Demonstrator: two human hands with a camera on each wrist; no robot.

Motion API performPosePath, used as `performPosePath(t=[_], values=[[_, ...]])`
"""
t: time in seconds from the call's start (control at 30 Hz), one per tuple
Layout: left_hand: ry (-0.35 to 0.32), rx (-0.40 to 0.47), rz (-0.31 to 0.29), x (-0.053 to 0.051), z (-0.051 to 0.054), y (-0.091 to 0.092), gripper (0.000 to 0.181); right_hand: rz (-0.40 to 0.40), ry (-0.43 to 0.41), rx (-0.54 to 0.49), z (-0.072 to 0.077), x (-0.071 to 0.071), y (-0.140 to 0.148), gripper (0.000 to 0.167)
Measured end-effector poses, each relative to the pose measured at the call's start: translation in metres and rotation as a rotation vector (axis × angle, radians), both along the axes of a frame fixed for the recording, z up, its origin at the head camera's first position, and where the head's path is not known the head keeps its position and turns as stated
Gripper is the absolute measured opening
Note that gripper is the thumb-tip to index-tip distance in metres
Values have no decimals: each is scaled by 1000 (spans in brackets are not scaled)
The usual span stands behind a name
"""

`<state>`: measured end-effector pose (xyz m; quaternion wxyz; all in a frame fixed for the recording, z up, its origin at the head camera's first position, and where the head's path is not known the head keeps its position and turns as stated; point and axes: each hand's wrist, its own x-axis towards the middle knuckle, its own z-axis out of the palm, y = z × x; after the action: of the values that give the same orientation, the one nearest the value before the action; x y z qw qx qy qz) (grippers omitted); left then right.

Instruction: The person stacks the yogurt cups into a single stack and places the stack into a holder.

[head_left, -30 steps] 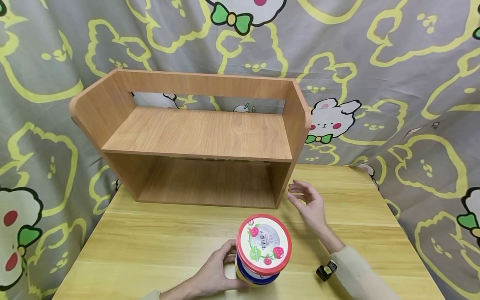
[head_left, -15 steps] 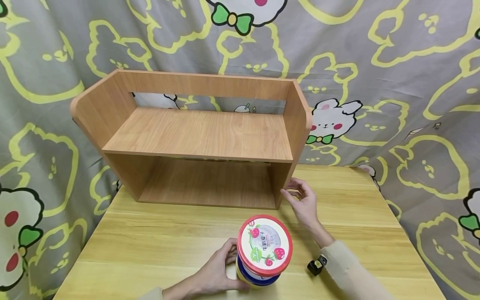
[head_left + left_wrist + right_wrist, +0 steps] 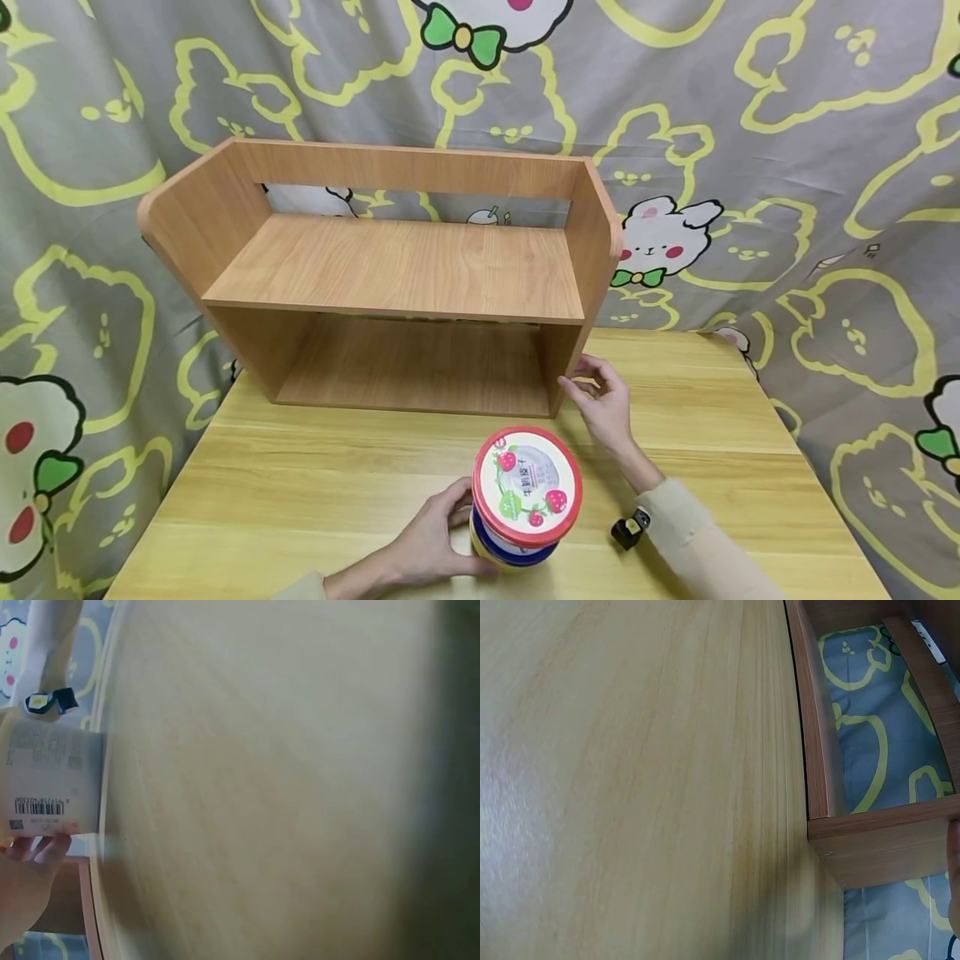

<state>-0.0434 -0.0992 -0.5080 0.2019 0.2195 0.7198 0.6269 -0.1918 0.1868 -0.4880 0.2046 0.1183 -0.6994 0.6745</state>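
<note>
A round tub (image 3: 527, 486) with a red-rimmed, strawberry-printed lid stands on the table, blue and yellow bands showing below the lid. Whether it is one tub or a stack I cannot tell. My left hand (image 3: 431, 537) grips it from the left, fingers behind and thumb in front. In the left wrist view the tub's barcoded side (image 3: 52, 772) shows, with fingers against it. My right hand (image 3: 603, 408) touches the lower right side panel of a two-level wooden shelf (image 3: 405, 267), its thumb at the front edge. The right wrist view catches only a sliver of that hand (image 3: 954, 877).
The wood-grain table (image 3: 360, 467) extends in front of the shelf and to its right. A grey curtain with yellow outlines (image 3: 690, 75) hangs close behind and on both sides. A small black device (image 3: 630, 528) sits at the right wrist.
My right hand has moved slightly left, from just beside the shelf's right panel to touching it. My left hand and the tub have stayed in place.
</note>
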Motion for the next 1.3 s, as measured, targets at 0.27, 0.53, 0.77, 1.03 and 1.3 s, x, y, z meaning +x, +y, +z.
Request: performPosePath(t=[0.27,0.53,0.77,1.03,1.3], values=[[26,13,52,-4,4,-4,96,-5,-7,-11,0,0,1,42],[115,0,109,-11,14,-15,93,-9,-17,-9,-1,-1,3,42],[173,-49,176,-18,28,-29,95,-3,-13,-29,0,-1,2,42],[216,-74,255,-25,55,-48,90,0,-26,-40,2,1,-1,43],[331,-62,305,-37,82,-72,86,-8,-24,-45,2,1,-2,42]])
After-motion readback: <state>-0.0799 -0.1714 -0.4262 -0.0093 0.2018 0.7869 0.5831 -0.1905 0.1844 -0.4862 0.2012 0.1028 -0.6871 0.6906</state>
